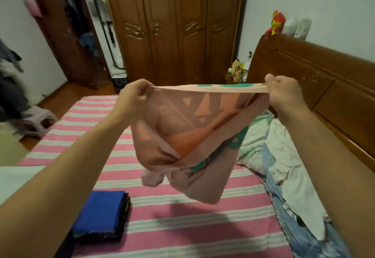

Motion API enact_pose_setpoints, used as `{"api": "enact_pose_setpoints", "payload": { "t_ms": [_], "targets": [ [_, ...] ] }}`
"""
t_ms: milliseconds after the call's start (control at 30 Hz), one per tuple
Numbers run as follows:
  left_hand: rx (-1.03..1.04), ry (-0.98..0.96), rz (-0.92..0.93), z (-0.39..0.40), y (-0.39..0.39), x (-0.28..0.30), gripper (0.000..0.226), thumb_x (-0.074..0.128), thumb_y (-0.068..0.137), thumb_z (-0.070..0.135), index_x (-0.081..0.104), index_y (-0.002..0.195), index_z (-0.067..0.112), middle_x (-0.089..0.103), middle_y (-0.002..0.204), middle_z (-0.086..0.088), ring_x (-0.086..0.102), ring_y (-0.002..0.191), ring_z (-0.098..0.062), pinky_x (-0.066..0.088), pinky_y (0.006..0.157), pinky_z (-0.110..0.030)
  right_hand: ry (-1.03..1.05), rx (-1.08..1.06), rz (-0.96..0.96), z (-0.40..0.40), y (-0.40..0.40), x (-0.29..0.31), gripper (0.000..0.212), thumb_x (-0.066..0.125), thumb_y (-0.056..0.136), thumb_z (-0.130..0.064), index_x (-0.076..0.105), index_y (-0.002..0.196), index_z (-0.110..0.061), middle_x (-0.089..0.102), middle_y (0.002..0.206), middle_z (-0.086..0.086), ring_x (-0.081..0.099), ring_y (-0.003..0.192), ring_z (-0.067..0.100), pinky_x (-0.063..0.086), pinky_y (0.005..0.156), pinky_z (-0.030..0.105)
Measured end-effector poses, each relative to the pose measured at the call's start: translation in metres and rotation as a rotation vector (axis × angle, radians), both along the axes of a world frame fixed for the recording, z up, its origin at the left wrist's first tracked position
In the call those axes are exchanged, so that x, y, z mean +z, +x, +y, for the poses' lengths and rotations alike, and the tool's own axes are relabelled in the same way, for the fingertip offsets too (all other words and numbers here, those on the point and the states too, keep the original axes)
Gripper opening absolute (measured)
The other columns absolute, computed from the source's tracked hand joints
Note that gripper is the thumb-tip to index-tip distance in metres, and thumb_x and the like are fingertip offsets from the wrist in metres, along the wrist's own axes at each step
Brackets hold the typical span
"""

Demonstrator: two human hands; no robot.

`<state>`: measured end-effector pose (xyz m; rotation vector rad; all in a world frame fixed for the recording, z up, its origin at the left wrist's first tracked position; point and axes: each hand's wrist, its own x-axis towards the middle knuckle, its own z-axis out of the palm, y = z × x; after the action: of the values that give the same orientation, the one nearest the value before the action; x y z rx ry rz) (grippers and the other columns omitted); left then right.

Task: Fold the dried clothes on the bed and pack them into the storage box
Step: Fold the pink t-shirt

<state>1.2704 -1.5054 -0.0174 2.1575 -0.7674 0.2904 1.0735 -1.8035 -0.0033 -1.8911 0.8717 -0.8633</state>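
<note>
Pink garment point(182, 128): held aloft above the bed, its top edge stretched between both hands.
Left hand point(132, 97): pinched on one corner.
Right hand point(284, 93): clenched on the other.
Bed point(182, 227): pink-striped sheet; folded blue cloth point(101, 213) and unfolded clothes point(284, 166) laid on it.
Room: wooden wardrobe point(174, 28) behind.

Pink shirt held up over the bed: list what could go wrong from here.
1. The pink shirt hangs twisted and bunched below the edge that the left hand and right hand pinch; folded as it is, it would likely crease unevenly.
2. Lowered carelessly, it could land on the folded blue stack and upset it.
3. It could drift onto the unfolded pile at the right and tangle with it.
</note>
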Motion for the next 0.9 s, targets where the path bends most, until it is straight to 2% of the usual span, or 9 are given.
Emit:
{"api": "enact_pose_setpoints", "payload": {
  "t_ms": [100,200,333,400,500,600,667,767,900],
  "targets": [
    [-0.009,0.131,-0.107,0.013,-0.004,-0.006,0.023,0.053,0.104,0.02,0.074,0.112,0.025,0.07,0.101,0.003,0.063,0.091,-0.018,0.054,0.079,-0.033,-0.082,-0.028,0.084,-0.003,-0.009,-0.025,0.039,0.047,0.102,-0.036,0.065,0.082,-0.008,0.055,0.075,0.008,0.05,0.073,0.024,0.036,0.064,0.036],
    [-0.099,0.172,-0.116,0.018,-0.01,-0.018,0.023,0.058,0.102,0.014,0.076,0.117,0.018,0.069,0.105,0.004,0.064,0.097,-0.015,0.057,0.087,-0.035,-0.049,-0.028,0.27,-0.009,-0.018,-0.066,0.037,0.052,0.096,-0.03,0.066,0.08,0.0,0.062,0.078,0.019,0.057,0.076,0.033,0.048,0.069,0.041],
    [-0.271,0.155,0.125,0.011,-0.032,-0.031,0.026,0.059,0.099,0.003,0.076,0.11,0.018,0.07,0.103,0.009,0.065,0.095,-0.004,0.057,0.085,-0.023,-0.26,0.224,1.019,0.015,-0.035,-0.092,0.033,0.055,0.098,-0.035,0.068,0.098,-0.005,0.064,0.093,0.011,0.064,0.094,0.032,0.05,0.08,0.036],
    [-0.356,0.202,0.176,0.002,-0.048,-0.039,0.028,0.058,0.1,0.003,0.077,0.106,0.023,0.07,0.101,0.012,0.065,0.095,0.001,0.056,0.079,-0.015,-0.287,0.417,0.892,0.047,-0.03,-0.09,0.033,0.065,0.094,-0.037,0.065,0.118,-0.014,0.065,0.113,-0.002,0.062,0.103,0.023,0.049,0.086,0.033],
    [-0.44,0.229,0.16,-0.011,-0.073,-0.049,0.025,0.06,0.099,0.006,0.078,0.107,0.022,0.073,0.103,0.012,0.067,0.095,-0.001,0.055,0.078,-0.014,-0.047,0.799,0.437,0.115,-0.005,-0.088,0.067,0.076,0.087,-0.03,0.043,0.144,-0.035,0.055,0.13,-0.015,0.054,0.118,0.009,0.047,0.094,0.027],
    [-0.391,0.311,0.082,-0.009,-0.086,-0.065,0.014,0.06,0.101,0.018,0.068,0.106,0.029,0.068,0.094,0.009,0.066,0.083,-0.008,0.054,0.065,-0.017,-0.197,0.741,0.339,0.145,0.023,-0.114,0.022,0.057,0.092,-0.015,0.059,0.106,-0.031,0.067,0.105,-0.004,0.061,0.094,0.018,0.051,0.076,0.036],
    [-0.331,0.387,0.099,0.005,-0.085,-0.087,0.007,0.063,0.1,0.022,0.06,0.1,0.028,0.059,0.085,0.011,0.059,0.073,-0.009,0.043,0.057,-0.016,-0.296,0.641,0.346,0.142,0.027,-0.123,0.023,0.049,0.093,-0.01,0.068,0.096,-0.024,0.069,0.096,-0.001,0.06,0.089,0.021,0.048,0.074,0.037],
    [-0.182,0.461,0.085,0.032,-0.078,-0.133,0.014,0.062,0.091,0.008,0.063,0.088,0.021,0.049,0.081,0.008,0.054,0.079,-0.027,0.033,0.062,-0.033,-0.335,0.67,0.359,0.136,0.025,-0.126,0.026,0.048,0.095,-0.01,0.072,0.097,-0.022,0.068,0.092,-0.006,0.06,0.09,0.018,0.046,0.074,0.035],
    [0.07,0.32,0.213,0.058,-0.08,-0.172,0.026,0.056,0.083,0.0,0.073,0.095,0.016,0.057,0.086,0.0,0.056,0.087,-0.029,0.036,0.068,-0.035,-0.311,0.592,0.384,0.13,0.023,-0.125,0.027,0.05,0.097,-0.01,0.074,0.102,-0.02,0.071,0.096,-0.002,0.06,0.093,0.019,0.048,0.079,0.035]
  ]
}}
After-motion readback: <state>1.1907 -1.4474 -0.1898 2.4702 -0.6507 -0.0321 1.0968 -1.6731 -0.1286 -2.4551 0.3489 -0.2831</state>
